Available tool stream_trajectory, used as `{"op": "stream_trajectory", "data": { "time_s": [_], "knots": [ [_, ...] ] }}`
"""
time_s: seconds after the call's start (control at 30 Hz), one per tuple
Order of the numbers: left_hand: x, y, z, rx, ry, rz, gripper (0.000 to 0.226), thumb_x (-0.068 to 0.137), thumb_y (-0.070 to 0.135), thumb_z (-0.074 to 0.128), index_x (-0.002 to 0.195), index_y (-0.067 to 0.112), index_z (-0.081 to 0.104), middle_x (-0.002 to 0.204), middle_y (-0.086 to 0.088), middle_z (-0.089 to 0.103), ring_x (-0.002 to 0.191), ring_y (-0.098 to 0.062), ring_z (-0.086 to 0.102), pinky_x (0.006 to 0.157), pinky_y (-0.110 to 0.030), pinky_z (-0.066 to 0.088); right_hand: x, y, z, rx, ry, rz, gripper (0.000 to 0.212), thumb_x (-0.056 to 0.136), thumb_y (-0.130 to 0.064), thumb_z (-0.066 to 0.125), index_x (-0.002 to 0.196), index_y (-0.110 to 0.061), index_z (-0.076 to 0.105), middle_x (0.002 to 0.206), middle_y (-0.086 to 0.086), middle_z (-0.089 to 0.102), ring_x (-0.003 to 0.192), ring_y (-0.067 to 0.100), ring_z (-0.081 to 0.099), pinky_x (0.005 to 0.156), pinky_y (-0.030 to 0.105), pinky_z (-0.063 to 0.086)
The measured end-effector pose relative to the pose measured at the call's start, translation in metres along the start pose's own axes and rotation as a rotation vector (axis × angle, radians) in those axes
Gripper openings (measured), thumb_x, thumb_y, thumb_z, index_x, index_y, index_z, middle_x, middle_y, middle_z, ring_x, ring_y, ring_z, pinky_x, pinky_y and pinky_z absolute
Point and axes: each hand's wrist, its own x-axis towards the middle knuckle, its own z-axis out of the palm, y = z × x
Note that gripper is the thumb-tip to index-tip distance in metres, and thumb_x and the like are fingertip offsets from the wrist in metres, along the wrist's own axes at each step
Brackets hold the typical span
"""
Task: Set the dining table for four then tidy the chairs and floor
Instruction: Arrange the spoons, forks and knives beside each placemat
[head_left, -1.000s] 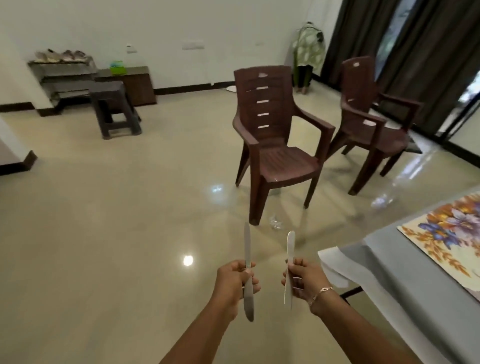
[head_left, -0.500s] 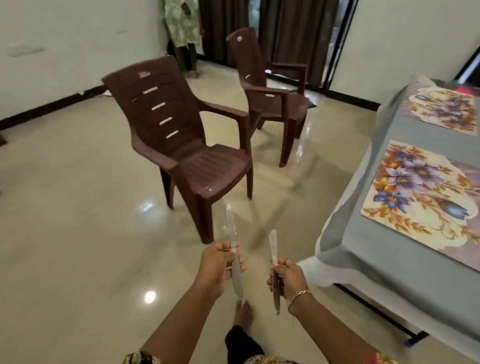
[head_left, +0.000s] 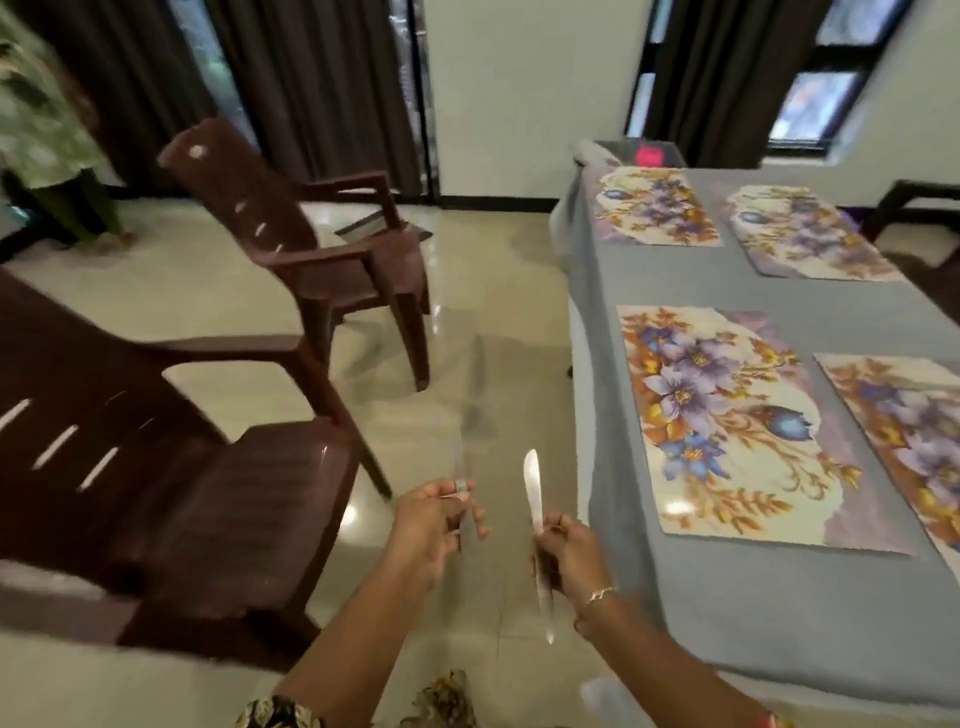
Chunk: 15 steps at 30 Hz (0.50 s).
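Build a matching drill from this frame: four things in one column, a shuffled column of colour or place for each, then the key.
Column A
1. tablecloth
2. chair
3. placemat
4. knife

Column B
a. gripped by the right hand
b. plain grey
c. dark brown, to the person's left
d. flower print, lying flat

Pairs: 1-b, 2-c, 3-d, 4-a
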Motion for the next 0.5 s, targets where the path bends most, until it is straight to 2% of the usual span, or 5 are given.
{"op": "stream_trajectory", "data": {
  "time_s": [0.2,0.3,0.4,0.5],
  "knots": [
    [0.087,0.036,0.066,0.181,-0.235,-0.104,0.018,0.093,-0.008,0.044,0.087,0.002,0.059,0.069,-0.014,0.053,0.065,-0.024,0.056,0.044,-0.027,0.055,0.047,-0.019,-0.013,0.117,0.263,0.008,0.008,0.091,-0.006,0.054,0.085,-0.008,0.059,0.067,0.01,0.053,0.06,0.022,0.05,0.054,0.027,0.043],
    [0.122,0.051,0.102,0.298,-0.389,-0.156,0.021,0.093,-0.007,0.044,0.085,0.004,0.059,0.069,-0.014,0.054,0.063,-0.023,0.056,0.046,-0.027,0.055,0.065,-0.045,-0.02,0.212,0.446,-0.047,0.016,0.092,-0.002,0.049,0.08,-0.009,0.057,0.06,0.008,0.054,0.054,0.021,0.051,0.052,0.028,0.042],
    [0.142,0.06,0.136,0.421,-0.536,-0.192,0.018,0.093,-0.006,0.045,0.092,0.002,0.061,0.069,-0.012,0.055,0.064,-0.022,0.058,0.049,-0.028,0.055,0.071,-0.063,-0.032,0.317,0.657,-0.053,0.016,0.09,0.007,0.043,0.084,-0.003,0.055,0.061,0.011,0.052,0.054,0.021,0.051,0.048,0.025,0.046],
    [0.152,0.064,0.165,0.536,-0.706,-0.204,0.018,0.093,-0.006,0.045,0.091,0.002,0.061,0.071,-0.013,0.055,0.064,-0.023,0.058,0.051,-0.029,0.056,0.077,-0.07,-0.043,0.361,0.824,-0.052,0.012,0.092,0.001,0.045,0.088,-0.002,0.056,0.067,0.012,0.054,0.057,0.019,0.052,0.048,0.022,0.046]
  ]
}}
